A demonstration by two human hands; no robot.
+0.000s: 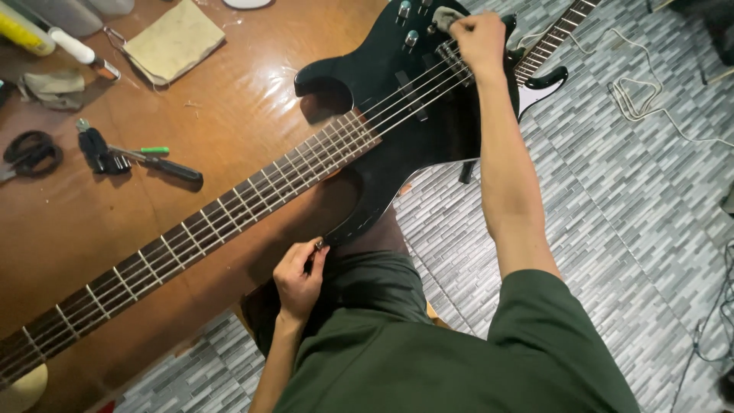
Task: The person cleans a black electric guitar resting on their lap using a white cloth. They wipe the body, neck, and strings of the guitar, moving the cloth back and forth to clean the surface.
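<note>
A: The right hand (480,40) is closed in a fist around a grey cloth (446,17), pressed onto the strings (428,82) near the bridge of the black bass guitar (417,115). The left hand (300,277) pinches a small metal part at the lower body edge, close to the strap button.

B: Where does the guitar lie?

A: Below the right hand, body overhanging the counter (229,115) edge and resting on the person's lap; the neck (191,233) extends away to the left of the left hand.

B: Handling advice?

A: Brace the body with the left hand and keep cloth strokes along the strings, light over the knobs (411,37).

B: Surroundings?

A: Brown wooden counter; a screwdriver (157,164) and folded rag (174,38) lie beyond the left hand. Grey tiled floor (612,191) with a loose cord (634,99) lies right of the right hand.
</note>
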